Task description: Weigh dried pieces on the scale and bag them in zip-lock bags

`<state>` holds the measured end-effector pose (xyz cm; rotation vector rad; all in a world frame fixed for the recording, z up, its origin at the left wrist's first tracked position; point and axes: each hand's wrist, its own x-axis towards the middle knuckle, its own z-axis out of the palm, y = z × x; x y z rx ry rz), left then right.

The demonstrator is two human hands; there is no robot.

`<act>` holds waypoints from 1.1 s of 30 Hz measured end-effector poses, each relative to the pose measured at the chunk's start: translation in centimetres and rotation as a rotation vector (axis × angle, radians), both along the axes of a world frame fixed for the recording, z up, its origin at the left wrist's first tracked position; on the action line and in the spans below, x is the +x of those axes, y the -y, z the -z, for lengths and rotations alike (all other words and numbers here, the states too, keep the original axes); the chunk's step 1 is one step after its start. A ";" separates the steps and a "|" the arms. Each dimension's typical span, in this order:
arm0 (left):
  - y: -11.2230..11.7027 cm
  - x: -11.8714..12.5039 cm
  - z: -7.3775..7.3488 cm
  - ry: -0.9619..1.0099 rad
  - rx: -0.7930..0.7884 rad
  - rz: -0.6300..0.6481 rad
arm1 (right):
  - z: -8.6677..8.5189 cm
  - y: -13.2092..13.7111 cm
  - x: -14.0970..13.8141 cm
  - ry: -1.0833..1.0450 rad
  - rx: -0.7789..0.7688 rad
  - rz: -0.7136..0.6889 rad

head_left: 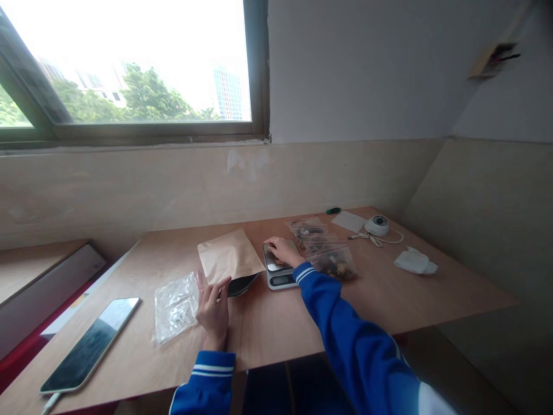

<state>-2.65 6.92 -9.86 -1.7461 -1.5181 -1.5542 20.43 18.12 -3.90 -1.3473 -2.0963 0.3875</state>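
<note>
My left hand [213, 308] pinches the near edge of a brown kraft paper bag [228, 253], holding its mouth open so that the dark inside shows. The bag lies flat on the table. My right hand [283, 251] is over a small digital kitchen scale [281, 281], its fingers bent down and closed at the metal plate. Small brown pieces [279, 262] lie on the plate, partly covered by that hand; what the fingertips hold is hidden. Just right of the scale is a clear zip bag [339, 264] with brown dried pieces in it.
A clear plastic bag [176, 308] and a charging phone [90, 346] lie to the left. More zip bags [309, 229] sit behind the scale. Farther right are a white camera [377, 225] with its cable, a white paper [348, 221] and a crumpled tissue [415, 261].
</note>
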 end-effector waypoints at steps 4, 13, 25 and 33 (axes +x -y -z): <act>0.1 0.1 -0.1 -0.005 0.002 -0.005 | 1.5 -0.4 -0.3 0.050 -0.002 0.006; 0.0 0.0 0.1 0.022 0.014 0.000 | 2.3 6.6 1.7 -0.210 0.288 0.153; 0.0 0.2 -0.5 0.079 0.011 -0.024 | 6.8 13.2 5.6 -0.519 0.202 0.431; -0.3 0.3 -0.2 0.103 -0.017 -0.017 | 7.2 13.2 5.8 -0.575 0.115 0.410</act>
